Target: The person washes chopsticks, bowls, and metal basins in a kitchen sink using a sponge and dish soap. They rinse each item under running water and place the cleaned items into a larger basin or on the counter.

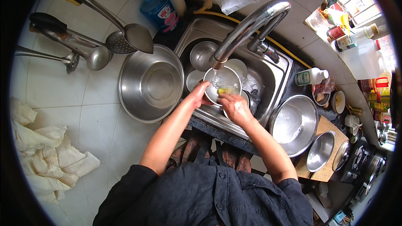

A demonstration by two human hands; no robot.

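My left hand point(200, 94) grips the left rim of a white bowl point(222, 81), which is tilted under the kitchen tap point(219, 60). Water runs from the tap into it. In my right hand point(235, 106) is a yellow sponge point(222, 91), pressed to the inside of the bowl near its lower rim. The fingertips are partly hidden by the rim and the water. Around and below the bowl, a steel bowl point(203, 56) and several other dishes lie in the stainless steel sink point(267, 78). A dark scouring pad point(256, 95) rests at the right in the basin.
A large steel basin point(135, 91) stands left of the sink, below hanging ladles point(98, 59). Another steel basin point(295, 125) is at the right, beside a wooden board point(325, 127) with a smaller steel bowl point(321, 150). Behind are a blue soap bottle point(160, 11) and a white bottle point(309, 77).
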